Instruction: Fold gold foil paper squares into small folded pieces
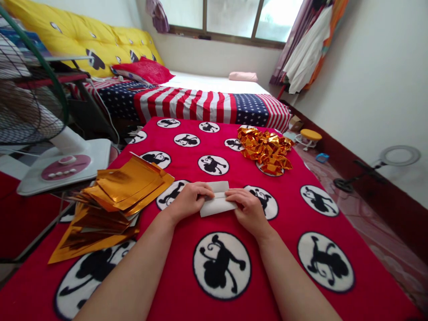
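Observation:
A small sheet of paper (pixel 217 206), pale side up, lies on the red cloth in front of me with a raised crease running across its middle. My left hand (pixel 195 198) grips its left end, thumb and fingers closed at the crease. At the right end my right hand (pixel 247 207) pinches the same crease. To the left is a loose stack of gold foil paper sheets (pixel 123 185), some overlapping at angles. Farther off on the right sits a heap of folded shiny gold foil pieces (pixel 265 147).
The red cloth (pixel 281 249) with monkey circles covers the table. A fan (pixel 63 165) stands close on the left. Beyond is a bed with a flag-patterned cover (pixel 200 104). On the right floor are a yellow stool (pixel 310 135) and a ring light (pixel 399 156).

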`<state>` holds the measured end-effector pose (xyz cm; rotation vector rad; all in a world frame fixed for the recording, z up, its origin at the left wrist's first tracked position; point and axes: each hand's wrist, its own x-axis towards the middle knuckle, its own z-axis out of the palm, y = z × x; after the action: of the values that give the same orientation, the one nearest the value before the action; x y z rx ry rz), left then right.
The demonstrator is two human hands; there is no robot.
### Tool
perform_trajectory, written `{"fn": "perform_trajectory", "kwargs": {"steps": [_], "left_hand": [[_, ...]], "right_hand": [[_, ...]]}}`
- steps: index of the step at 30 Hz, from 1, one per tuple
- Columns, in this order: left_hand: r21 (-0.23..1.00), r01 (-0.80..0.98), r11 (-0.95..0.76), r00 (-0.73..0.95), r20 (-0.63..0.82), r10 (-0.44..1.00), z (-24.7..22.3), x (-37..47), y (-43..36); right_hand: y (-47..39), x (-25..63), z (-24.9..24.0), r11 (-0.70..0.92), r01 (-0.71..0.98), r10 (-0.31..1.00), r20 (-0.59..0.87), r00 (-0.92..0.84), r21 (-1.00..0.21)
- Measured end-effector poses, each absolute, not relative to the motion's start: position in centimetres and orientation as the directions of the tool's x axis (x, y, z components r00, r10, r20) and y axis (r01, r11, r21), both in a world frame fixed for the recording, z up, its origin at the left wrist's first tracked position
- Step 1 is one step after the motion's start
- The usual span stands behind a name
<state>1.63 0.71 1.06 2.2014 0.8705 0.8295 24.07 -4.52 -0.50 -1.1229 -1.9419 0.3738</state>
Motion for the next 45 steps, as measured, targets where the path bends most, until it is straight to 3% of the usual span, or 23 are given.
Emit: {"fn": "perform_trajectory", "kwargs": {"steps": [5, 11, 20, 36, 45], "left_hand": [[0.781, 0.363, -0.508, 0.738, 0.092, 0.669, 2.8, -0.2, 1.0], [0.769, 0.411, -0.489, 0.766, -0.001, 0.643, 3.6, -0.3, 0.6], [0.818, 0.435, -0.377, 0.625, 0.027, 0.78, 2.7, 1.0, 0.9], [0.775, 0.531, -0.343, 0.472, 0.065, 0.879, 2.1, 1.2, 0.9], [0.707, 0.625, -0.33, 0.454, 0.015, 0.891, 2.8, 1.0, 1.0]], "right_hand": [[-4.9, 24.0, -0.1, 0.572, 0.534, 0.816, 0.496, -0.297, -0.622], [-4.6, 23.8, 0.0, 0.485, 0.497, 0.872, 0.44, -0.213, -0.72], [-4.2, 22.7, -0.2, 0.34, 0.468, 0.93, 0.364, -0.042, -0.816], [-3.2, 21.7, 0.0, 0.058, 0.693, 0.957, 0.237, 0.166, -0.718], [-2.7, 22.4, 0.6, 0.03, 0.733, 0.981, 0.159, 0.107, -0.679]]}}
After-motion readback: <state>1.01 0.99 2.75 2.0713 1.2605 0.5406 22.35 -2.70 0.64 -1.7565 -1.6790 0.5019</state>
